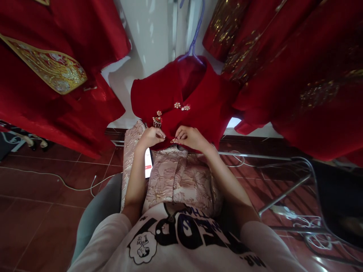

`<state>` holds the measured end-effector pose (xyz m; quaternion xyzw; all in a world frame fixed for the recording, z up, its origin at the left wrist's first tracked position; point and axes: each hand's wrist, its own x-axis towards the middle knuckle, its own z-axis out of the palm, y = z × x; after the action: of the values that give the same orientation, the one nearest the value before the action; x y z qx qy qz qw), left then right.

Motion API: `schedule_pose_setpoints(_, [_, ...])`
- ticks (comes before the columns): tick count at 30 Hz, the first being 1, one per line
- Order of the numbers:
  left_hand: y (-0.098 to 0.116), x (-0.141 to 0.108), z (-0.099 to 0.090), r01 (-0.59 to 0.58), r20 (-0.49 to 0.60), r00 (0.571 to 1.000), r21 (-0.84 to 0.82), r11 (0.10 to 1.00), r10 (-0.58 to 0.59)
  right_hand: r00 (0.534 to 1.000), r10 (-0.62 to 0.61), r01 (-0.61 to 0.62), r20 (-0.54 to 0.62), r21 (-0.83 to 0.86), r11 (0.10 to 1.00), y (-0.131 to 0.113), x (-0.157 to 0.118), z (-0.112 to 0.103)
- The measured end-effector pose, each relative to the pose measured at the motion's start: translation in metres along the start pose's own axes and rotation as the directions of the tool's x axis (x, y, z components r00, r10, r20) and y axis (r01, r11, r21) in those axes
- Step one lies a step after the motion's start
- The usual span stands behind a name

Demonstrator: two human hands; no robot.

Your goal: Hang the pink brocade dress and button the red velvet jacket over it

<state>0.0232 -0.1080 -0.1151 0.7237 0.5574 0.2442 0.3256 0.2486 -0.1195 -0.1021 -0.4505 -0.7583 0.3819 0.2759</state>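
A short red velvet jacket hangs on a purple hanger in front of me. It carries pearl clasps near the collar and a tasselled brooch on its left side. My left hand pinches the jacket's lower front edge. Close beside it, my right hand holds the same edge, with a small pearl fastening between the fingertips of both hands. A pink and gold brocade garment lies under my forearms.
Red embroidered garments hang at the left and right. A clear plastic chair stands at the right. A white cable runs over the dark red tiled floor. A grey seat is beneath me.
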Motion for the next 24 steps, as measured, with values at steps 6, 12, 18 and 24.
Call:
schedule_pose_setpoints(6, [-0.006,0.002,0.0,-0.014,0.019,1.0,0.024,1.0,0.013,0.976,-0.048,0.054,-0.213,0.02,0.998,0.005,0.011,0.036])
schedule_pose_setpoints(12, [-0.011,0.003,0.002,-0.062,0.01,0.998,0.002,0.998,0.062,0.959,-0.096,0.091,-0.266,-0.029,0.995,0.015,0.014,0.052])
schedule_pose_setpoints(18, [-0.012,0.003,0.002,-0.057,0.054,0.997,-0.017,0.998,0.058,0.959,-0.099,0.07,-0.265,-0.116,0.991,0.015,0.012,0.053])
schedule_pose_setpoints(24, [-0.016,0.001,-0.004,-0.098,-0.017,0.995,0.052,0.994,0.099,0.967,-0.111,0.074,-0.228,-0.164,0.984,0.011,0.008,0.054])
